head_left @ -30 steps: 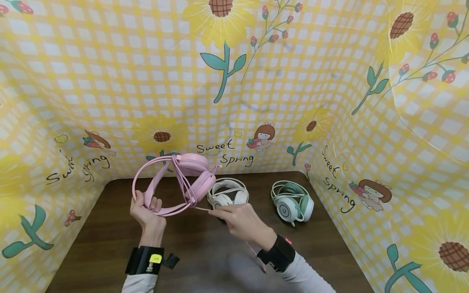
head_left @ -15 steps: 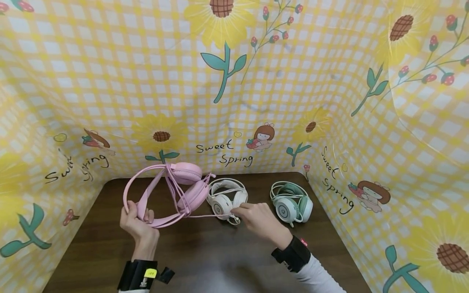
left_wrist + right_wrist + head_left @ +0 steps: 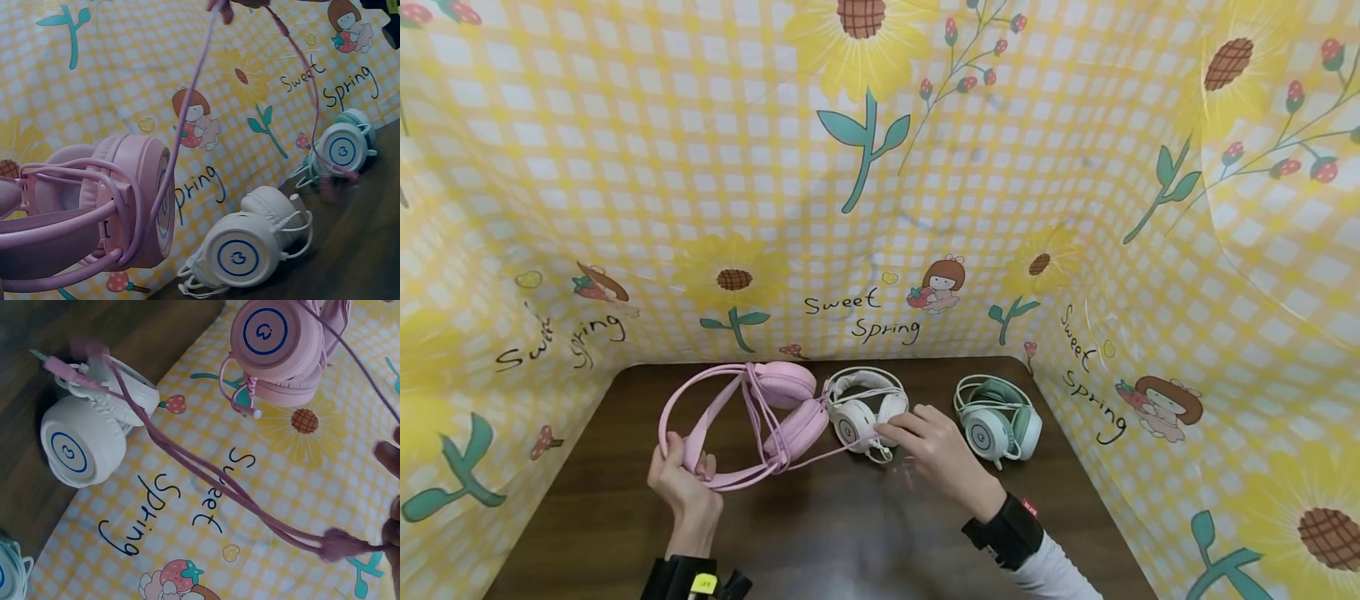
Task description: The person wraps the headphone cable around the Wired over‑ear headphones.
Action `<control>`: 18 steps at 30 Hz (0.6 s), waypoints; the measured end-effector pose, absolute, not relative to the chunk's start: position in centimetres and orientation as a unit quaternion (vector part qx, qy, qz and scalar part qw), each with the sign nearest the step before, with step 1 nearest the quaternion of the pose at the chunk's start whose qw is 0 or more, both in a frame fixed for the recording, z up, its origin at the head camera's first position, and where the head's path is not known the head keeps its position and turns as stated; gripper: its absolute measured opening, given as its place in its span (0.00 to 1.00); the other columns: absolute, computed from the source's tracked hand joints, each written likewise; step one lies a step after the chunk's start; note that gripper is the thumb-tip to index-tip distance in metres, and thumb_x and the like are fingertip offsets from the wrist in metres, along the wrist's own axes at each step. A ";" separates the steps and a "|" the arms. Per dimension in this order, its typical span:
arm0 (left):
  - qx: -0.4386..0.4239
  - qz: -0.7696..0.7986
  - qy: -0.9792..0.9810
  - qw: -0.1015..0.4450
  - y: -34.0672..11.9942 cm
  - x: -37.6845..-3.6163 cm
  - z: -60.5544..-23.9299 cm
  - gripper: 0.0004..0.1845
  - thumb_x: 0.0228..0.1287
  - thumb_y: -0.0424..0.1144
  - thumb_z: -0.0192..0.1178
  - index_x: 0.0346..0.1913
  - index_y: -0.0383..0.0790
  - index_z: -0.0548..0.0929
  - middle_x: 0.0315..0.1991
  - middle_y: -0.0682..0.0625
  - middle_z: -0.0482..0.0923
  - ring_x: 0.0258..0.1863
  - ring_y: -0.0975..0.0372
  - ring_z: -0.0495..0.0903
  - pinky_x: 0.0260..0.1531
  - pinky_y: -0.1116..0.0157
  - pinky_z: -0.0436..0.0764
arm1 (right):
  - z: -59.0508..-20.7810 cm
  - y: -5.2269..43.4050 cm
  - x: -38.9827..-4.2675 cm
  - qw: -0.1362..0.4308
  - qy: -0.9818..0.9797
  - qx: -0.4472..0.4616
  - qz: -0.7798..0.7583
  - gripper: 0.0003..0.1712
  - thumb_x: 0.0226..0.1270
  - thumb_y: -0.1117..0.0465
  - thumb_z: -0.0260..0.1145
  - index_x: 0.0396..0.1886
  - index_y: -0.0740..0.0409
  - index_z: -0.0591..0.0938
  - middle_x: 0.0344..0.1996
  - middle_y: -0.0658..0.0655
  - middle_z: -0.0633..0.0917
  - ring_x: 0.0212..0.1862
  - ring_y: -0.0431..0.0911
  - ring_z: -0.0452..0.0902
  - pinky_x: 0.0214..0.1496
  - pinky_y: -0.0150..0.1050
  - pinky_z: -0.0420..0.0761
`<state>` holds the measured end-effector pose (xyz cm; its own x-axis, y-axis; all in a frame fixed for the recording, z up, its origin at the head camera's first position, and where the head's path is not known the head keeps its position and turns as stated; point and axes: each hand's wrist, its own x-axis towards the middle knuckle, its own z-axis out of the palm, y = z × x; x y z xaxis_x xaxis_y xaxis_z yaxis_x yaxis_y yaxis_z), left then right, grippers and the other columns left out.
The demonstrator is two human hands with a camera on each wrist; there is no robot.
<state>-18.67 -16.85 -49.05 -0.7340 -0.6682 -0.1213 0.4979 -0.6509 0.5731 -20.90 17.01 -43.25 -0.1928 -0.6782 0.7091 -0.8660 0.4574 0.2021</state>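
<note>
Pink headphones point(image 3: 752, 421) hang from the left hand point(image 3: 683, 483), whose fingers curl round the lower run of the headband, so the two ear cups tip toward the middle of the brown table point(image 3: 820, 533) and sit just above it. Holding the band rather than a cup seems to keep the loops of pink cable point(image 3: 831, 454) wound about the cups free to pay out. The right hand point(image 3: 936, 450) pinches that cable between thumb and fingertips just in front of the white headphones point(image 3: 865, 408), and the cord runs in a shallow line from the cups to the pinch; the wrist views show it slack past the fingers, with the plug end dangling.

The white set lies flat, almost touching the pink cups, with its own cord bundled on it. The green headphones point(image 3: 998, 421) lie a little apart to the right, close to the right-hand wall of the yellow checked backdrop point(image 3: 880, 208). That backdrop closes in the table on three sides, so open room lies toward the person, along the bare near part of the table.
</note>
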 end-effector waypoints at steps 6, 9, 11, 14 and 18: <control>0.150 -0.911 -0.248 0.293 -16.3 -17.9 -49.2 0.15 0.74 0.35 0.54 0.26 0.34 0.71 0.13 0.50 0.63 0.07 0.66 0.59 0.11 0.70 0.49 | -43.0 16.7 -21.3 0.457 -0.735 0.481 0.141 0.21 0.67 0.75 0.49 0.47 0.58 0.85 0.35 0.52 0.84 0.28 0.42 0.75 0.28 0.33 0.76; 0.138 -0.913 -0.261 0.283 -15.7 -17.5 -49.2 0.15 0.75 0.35 0.52 0.26 0.33 0.72 0.13 0.50 0.63 0.07 0.66 0.59 0.12 0.69 0.46 | -42.8 16.5 -21.5 0.492 -0.720 0.465 0.153 0.19 0.69 0.73 0.49 0.43 0.58 0.86 0.32 0.51 0.84 0.25 0.42 0.77 0.24 0.33 0.77; 0.134 -0.908 -0.284 0.279 -15.3 -17.2 -49.2 0.17 0.76 0.35 0.51 0.25 0.33 0.72 0.12 0.51 0.63 0.06 0.67 0.59 0.12 0.68 0.45 | -42.6 16.3 -21.7 0.512 -0.709 0.459 0.158 0.14 0.72 0.69 0.53 0.39 0.58 0.86 0.29 0.51 0.84 0.23 0.42 0.76 0.21 0.33 0.76; 0.127 -0.902 -0.312 0.268 -14.7 -16.9 -49.3 0.18 0.77 0.35 0.49 0.25 0.34 0.71 0.12 0.51 0.62 0.06 0.67 0.58 0.13 0.67 0.45 | -42.3 16.1 -21.8 0.527 -0.699 0.455 0.163 0.10 0.75 0.63 0.58 0.35 0.58 0.85 0.26 0.50 0.82 0.20 0.41 0.75 0.18 0.32 0.74; 0.133 -0.897 -0.343 0.246 -14.1 -16.6 -49.4 0.17 0.77 0.36 0.49 0.26 0.36 0.71 0.12 0.52 0.62 0.06 0.67 0.58 0.11 0.69 0.48 | -41.8 15.7 -21.9 0.536 -0.695 0.447 0.171 0.11 0.74 0.59 0.60 0.31 0.58 0.82 0.24 0.50 0.81 0.18 0.41 0.71 0.16 0.32 0.69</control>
